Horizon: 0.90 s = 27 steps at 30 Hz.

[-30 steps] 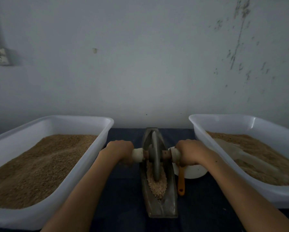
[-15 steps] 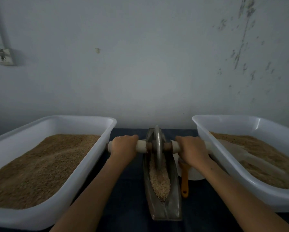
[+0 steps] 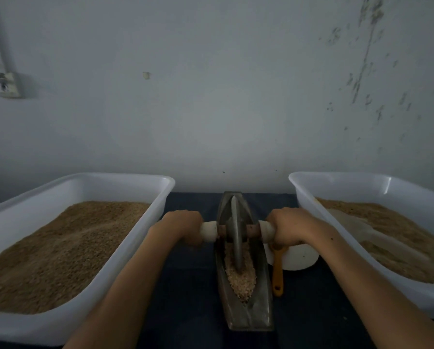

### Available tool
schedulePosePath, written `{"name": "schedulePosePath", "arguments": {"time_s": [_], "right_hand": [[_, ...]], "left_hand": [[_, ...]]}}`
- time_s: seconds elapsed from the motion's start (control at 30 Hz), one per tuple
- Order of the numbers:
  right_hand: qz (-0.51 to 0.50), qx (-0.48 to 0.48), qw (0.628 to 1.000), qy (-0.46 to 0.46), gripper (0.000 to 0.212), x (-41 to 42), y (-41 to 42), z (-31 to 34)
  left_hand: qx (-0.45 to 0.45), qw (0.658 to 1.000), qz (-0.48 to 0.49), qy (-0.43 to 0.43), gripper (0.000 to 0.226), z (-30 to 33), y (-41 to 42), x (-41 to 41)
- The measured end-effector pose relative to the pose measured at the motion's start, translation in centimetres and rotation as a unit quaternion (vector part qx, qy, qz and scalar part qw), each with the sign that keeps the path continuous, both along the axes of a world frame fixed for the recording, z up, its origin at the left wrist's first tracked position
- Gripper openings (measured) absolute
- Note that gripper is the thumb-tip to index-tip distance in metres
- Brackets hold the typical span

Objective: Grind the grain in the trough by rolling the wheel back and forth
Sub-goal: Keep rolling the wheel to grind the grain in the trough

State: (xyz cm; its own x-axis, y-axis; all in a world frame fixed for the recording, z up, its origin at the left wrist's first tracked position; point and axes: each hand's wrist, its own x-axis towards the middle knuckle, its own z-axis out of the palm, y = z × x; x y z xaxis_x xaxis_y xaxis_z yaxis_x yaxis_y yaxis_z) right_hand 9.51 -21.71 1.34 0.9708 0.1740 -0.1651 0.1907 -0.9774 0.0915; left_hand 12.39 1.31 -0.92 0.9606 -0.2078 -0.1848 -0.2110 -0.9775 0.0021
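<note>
Head view: left hand point(image 3: 183, 226) and right hand point(image 3: 285, 226) each clench an axle handle at 9 and 3 o'clock of the wheel point(image 3: 236, 238) — an even grip keeps it upright in the trough point(image 3: 246, 316), on the grain point(image 3: 241, 278), mid-bench.

1. Left tub point(image 3: 135, 238), heaped with grain, walls in the left side; only a narrow strip of dark table point(image 3: 185, 285) lies between it and the trough point(image 3: 258, 298).
2. Right tub point(image 3: 319, 222) crowds the other side, and the gap there is taken up by a white bowl point(image 3: 301, 258) and an orange scoop point(image 3: 277, 273) just beside the trough.
3. Wall point(image 3: 223, 122) stands close behind the trough's far end.
4. Near the front edge, bare table flanks the trough on both sides.
</note>
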Motion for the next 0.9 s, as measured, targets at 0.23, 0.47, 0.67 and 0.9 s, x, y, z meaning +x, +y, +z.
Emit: {"name": "schedulePosePath", "arguments": {"time_s": [0.23, 0.47, 0.67, 0.9], "right_hand": [[0.007, 0.012, 0.999, -0.038, 0.011, 0.5, -0.2, -0.5], [0.017, 0.064, 0.964, -0.259, 0.009, 1.1, -0.3, -3.2], [0.009, 0.060, 0.974, -0.220, 0.005, 1.0, -0.7, -3.1], [0.013, 0.000, 1.000, -0.018, 0.011, 0.0, -0.3, -0.5]], "left_hand": [[-0.010, 0.999, -0.005, -0.043, 0.035, -0.3, -0.1, 0.2], [0.009, 0.948, 0.004, -0.319, 0.019, -1.6, -1.2, -0.3], [0.024, 0.956, -0.006, -0.292, 0.021, -1.4, -1.1, -0.2], [0.015, 1.000, -0.003, -0.004, 0.045, -0.1, -0.1, 0.1]]}}
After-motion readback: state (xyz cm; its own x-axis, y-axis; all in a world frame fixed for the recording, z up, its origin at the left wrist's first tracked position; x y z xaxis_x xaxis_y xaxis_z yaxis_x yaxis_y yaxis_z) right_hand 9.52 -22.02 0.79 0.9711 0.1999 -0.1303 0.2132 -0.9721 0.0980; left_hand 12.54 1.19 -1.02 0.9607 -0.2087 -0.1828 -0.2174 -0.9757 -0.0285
